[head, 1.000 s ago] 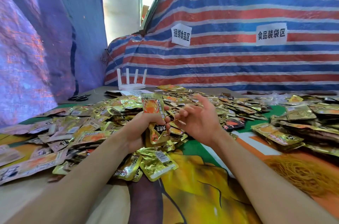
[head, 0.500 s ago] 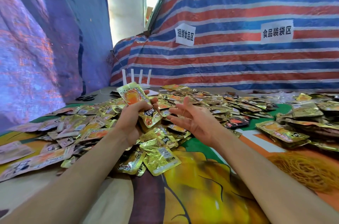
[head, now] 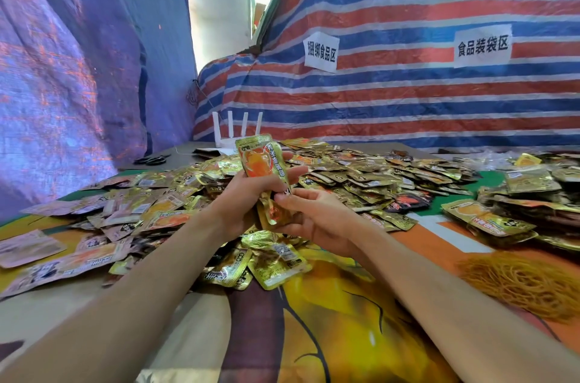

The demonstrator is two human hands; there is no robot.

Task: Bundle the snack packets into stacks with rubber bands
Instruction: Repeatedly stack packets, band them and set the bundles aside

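Small stack of snack packets (head: 262, 163) — held upright above the near edge of the loose packet heap (head: 361, 172), orange faces toward the camera. Left hand (head: 248, 197) grips it round the middle, likely to square the edges for banding. Right hand (head: 317, 219) meets the stack's lower end; pinching or only steadying — cannot tell. No band visible on it. Rubber-band pile (head: 527, 282) lies right of the heap, handy for the right hand. Finished bundles (head: 492, 222) at the heap's right edge. Router (head: 235, 131) behind the heap.

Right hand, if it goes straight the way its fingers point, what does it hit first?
The held packets in the left hand; the right hand seems to touch their lower end.
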